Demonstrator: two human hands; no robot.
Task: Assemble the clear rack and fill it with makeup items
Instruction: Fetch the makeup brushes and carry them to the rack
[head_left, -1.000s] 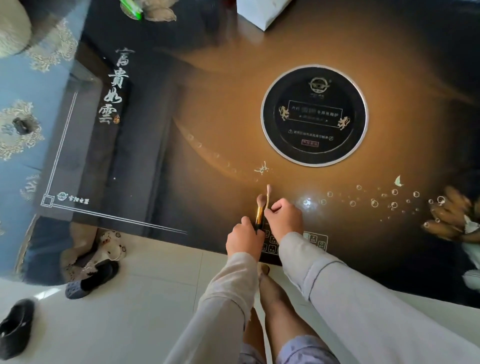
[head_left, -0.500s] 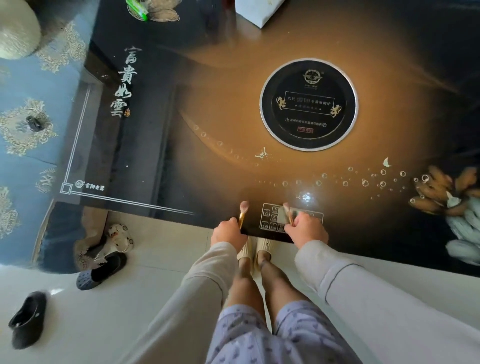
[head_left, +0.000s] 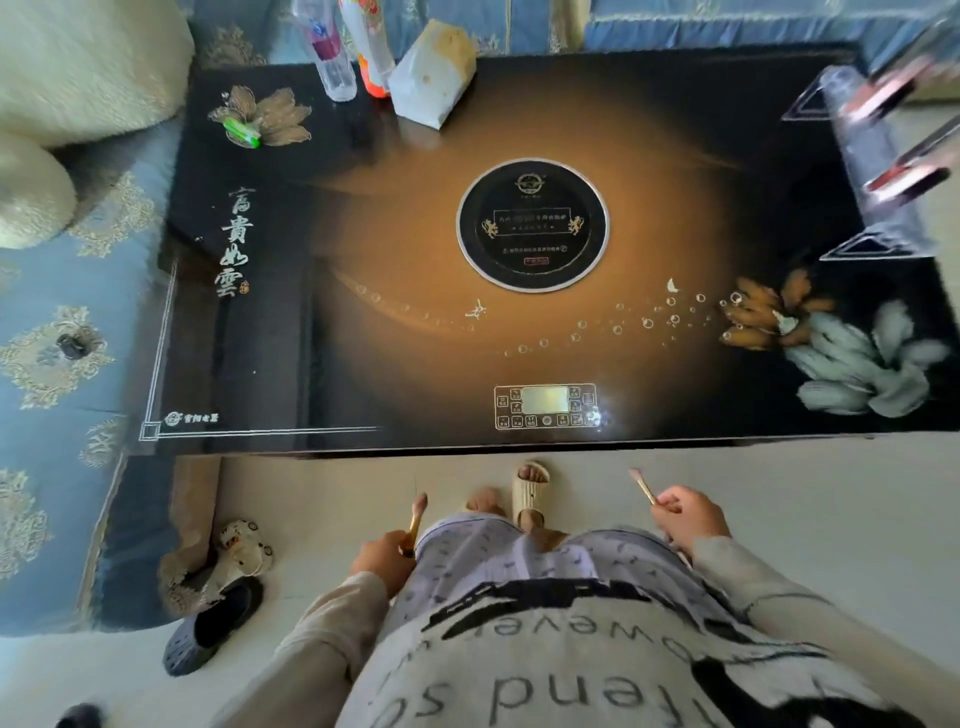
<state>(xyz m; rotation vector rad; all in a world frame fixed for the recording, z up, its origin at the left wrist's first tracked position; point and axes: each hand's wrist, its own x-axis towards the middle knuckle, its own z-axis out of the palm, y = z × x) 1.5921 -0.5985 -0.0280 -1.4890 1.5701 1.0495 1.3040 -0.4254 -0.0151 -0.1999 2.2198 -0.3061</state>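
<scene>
Well, left hand (head_left: 382, 564) and right hand (head_left: 691, 519) each held a makeup brush, short of the table (head_left: 363, 234).

I saw the left hand's fingers curled round a gold-handled brush (head_left: 414, 525), bristles up, beside the thigh, while the right hand pinched a second brush (head_left: 644, 486) that angled up and to the left. Both hovered over the pale floor on the near side of the black glass top. The clear rack (head_left: 865, 150) stood on the table's far right corner, well apart from either hand, with pinkish items (head_left: 906, 176) in it too blurred for me to name. Two bottles (head_left: 335, 62) and a white bag (head_left: 431, 78) sat along the far edge.
</scene>
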